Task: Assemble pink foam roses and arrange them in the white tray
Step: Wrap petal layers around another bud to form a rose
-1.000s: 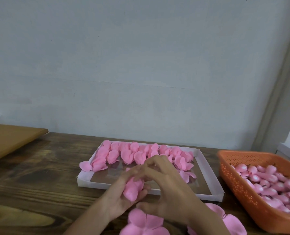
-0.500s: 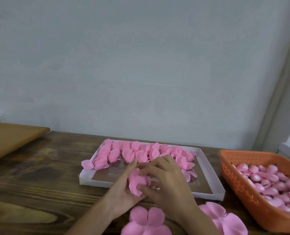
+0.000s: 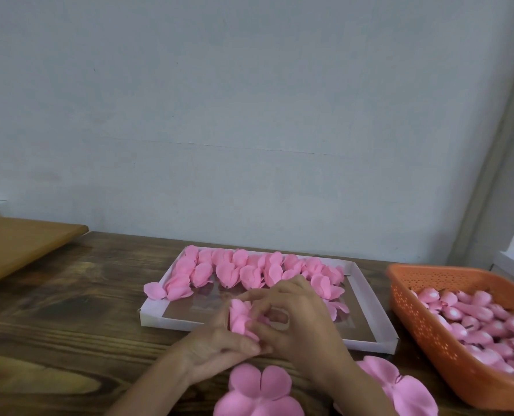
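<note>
Two | left hand (image 3: 216, 346), right hand (image 3: 300, 325) pinch foam rose (image 3: 239, 316) | by white tray (image 3: 171, 321)

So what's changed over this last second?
The left hand and right hand have nudged the half-made foam rose slightly forward over the white tray's near rim, both still gripping it. The row of roses in the tray, the orange basket and the flat petal cutouts stayed put.
</note>
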`<state>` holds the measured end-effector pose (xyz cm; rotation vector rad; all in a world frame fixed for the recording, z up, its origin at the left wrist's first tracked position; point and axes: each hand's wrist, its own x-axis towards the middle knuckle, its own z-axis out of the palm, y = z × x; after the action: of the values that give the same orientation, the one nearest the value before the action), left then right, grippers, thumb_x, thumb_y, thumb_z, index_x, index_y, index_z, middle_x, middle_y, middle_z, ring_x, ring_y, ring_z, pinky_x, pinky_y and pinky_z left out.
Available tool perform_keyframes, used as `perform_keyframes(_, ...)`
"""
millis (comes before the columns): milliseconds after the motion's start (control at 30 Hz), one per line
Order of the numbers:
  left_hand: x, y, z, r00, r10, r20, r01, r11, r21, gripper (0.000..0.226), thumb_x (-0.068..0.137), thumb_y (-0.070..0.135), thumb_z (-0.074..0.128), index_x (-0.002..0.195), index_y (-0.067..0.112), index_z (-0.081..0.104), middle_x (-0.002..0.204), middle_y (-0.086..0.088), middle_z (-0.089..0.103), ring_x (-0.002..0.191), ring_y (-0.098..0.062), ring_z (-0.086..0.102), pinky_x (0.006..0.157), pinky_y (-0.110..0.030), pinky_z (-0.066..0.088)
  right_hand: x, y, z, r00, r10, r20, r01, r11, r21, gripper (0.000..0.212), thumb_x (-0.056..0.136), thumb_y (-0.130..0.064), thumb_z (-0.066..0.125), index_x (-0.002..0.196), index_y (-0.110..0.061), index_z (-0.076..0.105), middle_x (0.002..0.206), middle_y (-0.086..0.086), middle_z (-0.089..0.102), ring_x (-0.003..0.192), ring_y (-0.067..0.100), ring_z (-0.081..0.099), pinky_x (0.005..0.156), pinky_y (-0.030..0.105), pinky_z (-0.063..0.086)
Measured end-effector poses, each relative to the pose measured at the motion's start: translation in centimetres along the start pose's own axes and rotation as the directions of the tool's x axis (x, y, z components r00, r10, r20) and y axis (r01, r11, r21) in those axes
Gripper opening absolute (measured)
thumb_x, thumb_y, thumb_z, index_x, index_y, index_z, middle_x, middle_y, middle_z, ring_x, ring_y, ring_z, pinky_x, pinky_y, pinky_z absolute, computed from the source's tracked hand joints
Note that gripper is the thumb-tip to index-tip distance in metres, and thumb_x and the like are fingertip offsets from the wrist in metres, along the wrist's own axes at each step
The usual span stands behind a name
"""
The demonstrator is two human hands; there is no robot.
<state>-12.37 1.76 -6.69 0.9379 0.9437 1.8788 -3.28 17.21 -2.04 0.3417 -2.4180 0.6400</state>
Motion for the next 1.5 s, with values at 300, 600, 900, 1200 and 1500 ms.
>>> perform_keyframes(300,0.7,-0.7,0.8,0.979,0.128,-0.157,-0.104,0.982,0.155,0.069,0.075,-0.028,0.069,0.137,-0.008,0.047,0.108,-0.021,0.050,0.106,-0.035,0.045,0.082,-0.038,0.048,0.1,-0.4,0.0,0.981,-0.161,-0.106,0.148,0.982,-0.121,0.009,0.078,-0.024,0.079,0.080,-0.027,0.071,0.107,-0.022,0.066,0.100,0.015,0.052,0.080,0.036,0.048)
perform_keyframes(600,0.6,-1.0,0.2,0.944,0.213,-0.252,-0.115,0.929,0.353,0.092,0.065,-0.014,0.084,0.144,0.025,0.057,0.124,-0.022,0.064,0.110,-0.034,0.061,0.084,-0.038,0.057,-0.2,0.2,-0.1,0.984,-0.179,0.009,0.179,0.983,-0.034,0.007,0.084,-0.022,0.071,0.089,-0.024,0.068,0.120,-0.023,0.068,0.126,-0.001,0.048,0.100,0.031,0.047)
perform_keyframes(900,0.5,-0.4,0.4,0.946,0.231,-0.229,-0.125,0.909,0.398,0.088,0.074,-0.009,0.089,0.149,0.013,0.049,0.139,-0.019,0.063,0.123,-0.034,0.065,0.091,-0.040,0.058,-0.1,0.7,0.1,0.962,-0.274,0.007,0.274,0.962,-0.002,0.011,0.090,-0.018,0.072,0.088,-0.024,0.064,0.117,-0.019,0.070,0.118,-0.002,0.058,0.090,0.025,0.051)
perform_keyframes(1200,0.5,-0.6,0.5,0.921,0.259,-0.290,-0.121,0.900,0.419,0.080,0.058,0.017,0.103,0.129,0.021,0.066,0.123,-0.010,0.073,0.115,-0.025,0.070,0.087,-0.031,0.058,-0.2,0.6,0.1,0.942,-0.319,-0.105,0.324,0.945,0.032,0.012,0.088,-0.008,0.077,0.090,-0.018,0.072,0.110,-0.011,0.074,0.106,0.003,0.067,0.087,0.016,0.051)
perform_keyframes(1500,0.4,-0.8,0.2,0.903,0.287,-0.321,-0.109,0.874,0.473,0.083,0.060,0.020,0.104,0.132,0.022,0.063,0.119,-0.014,0.074,0.109,-0.029,0.071,0.087,-0.039,0.058,-0.4,0.2,-0.3,0.968,-0.233,-0.092,0.231,0.972,-0.032,0.021,0.087,-0.021,0.076,0.105,-0.028,0.069,0.106,-0.018,0.066,0.098,0.005,0.061,0.074,0.032,0.055)
